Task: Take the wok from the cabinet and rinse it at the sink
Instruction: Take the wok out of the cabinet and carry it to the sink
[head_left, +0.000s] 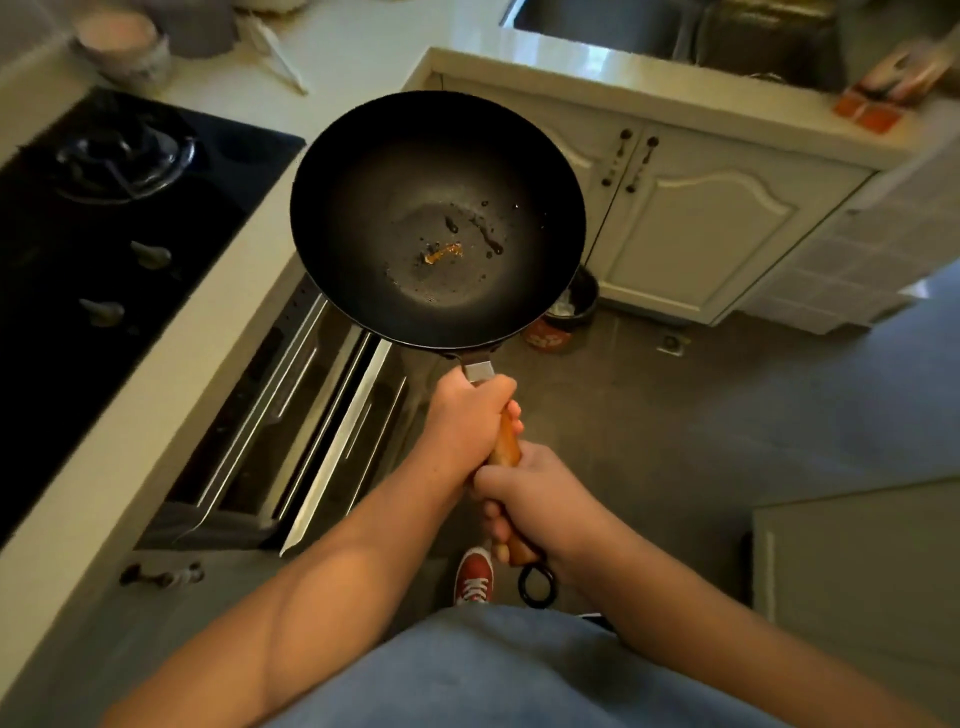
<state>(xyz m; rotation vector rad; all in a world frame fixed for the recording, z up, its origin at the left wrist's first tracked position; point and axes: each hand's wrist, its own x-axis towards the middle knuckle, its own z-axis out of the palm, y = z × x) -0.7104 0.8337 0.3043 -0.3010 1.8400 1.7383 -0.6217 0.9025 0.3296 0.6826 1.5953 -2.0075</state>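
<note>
A black round wok (395, 171) with a wooden handle hangs level in the air above the floor, in front of me. Its bottom carries an orange food scrap and a few droplets. My left hand (465, 421) grips the handle close to the metal collar. My right hand (540, 501) grips the handle's lower end, where a black hanging ring dangles. The dark sink (675, 31) lies at the top right, set in the white counter. A pulled-out cabinet drawer with wire racks (291, 421) stands open at the left, under the stove.
A black gas hob (104, 208) fills the counter at the left. Bowls and a utensil sit on the counter's far corner. White cabinet doors (691, 218) close the space under the sink. A small bin (563, 317) stands on the grey floor beneath the wok.
</note>
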